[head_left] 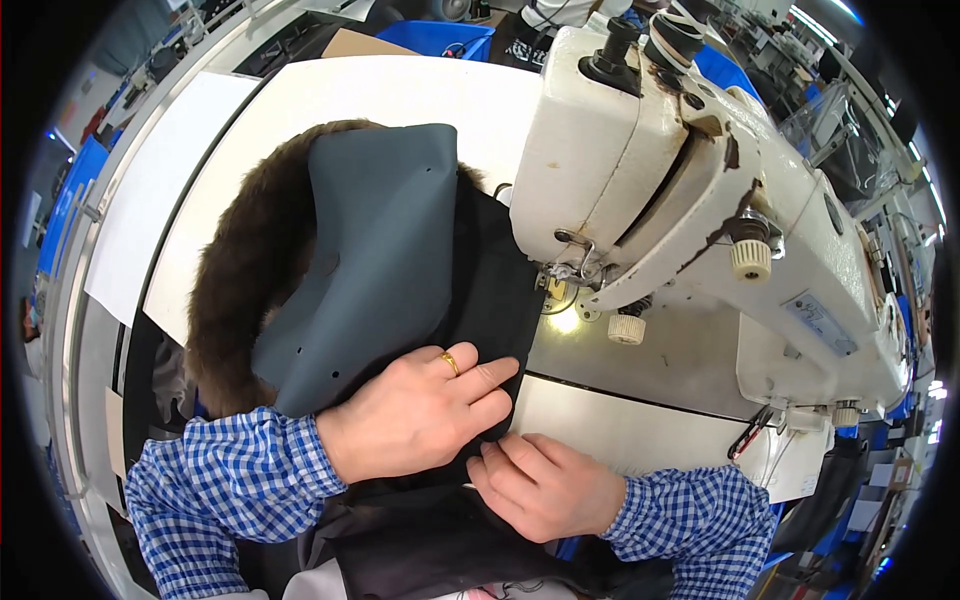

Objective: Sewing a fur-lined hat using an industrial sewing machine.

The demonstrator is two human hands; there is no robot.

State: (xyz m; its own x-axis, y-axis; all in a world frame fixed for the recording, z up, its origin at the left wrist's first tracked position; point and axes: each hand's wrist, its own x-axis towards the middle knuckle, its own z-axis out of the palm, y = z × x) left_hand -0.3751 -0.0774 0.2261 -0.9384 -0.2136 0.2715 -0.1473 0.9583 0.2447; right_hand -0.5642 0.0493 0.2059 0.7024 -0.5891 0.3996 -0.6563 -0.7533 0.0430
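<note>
Black fabric (488,290) runs along the left side of the sewing machine's needle area (562,285). On top of it lies a dark blue-grey flat panel (385,240) with small holes, and brown fur trim (235,270) curves round its left side. My left hand (425,412), with a ring on one finger, is closed over the fabric's right edge near the panel's lower end. Just below and to the right, my right hand (545,485) pinches the same black fabric at its edge. Its fingertips are close to my left thumb. Part of the fabric hangs toward my lap.
The white sewing machine (690,190) fills the right side, its lamp lit over the metal bed (640,355). Small red-and-black thread snips (750,435) lie at the right. A blue bin (440,38) stands behind the white tabletop (450,90). A metal rail (90,210) runs along the left.
</note>
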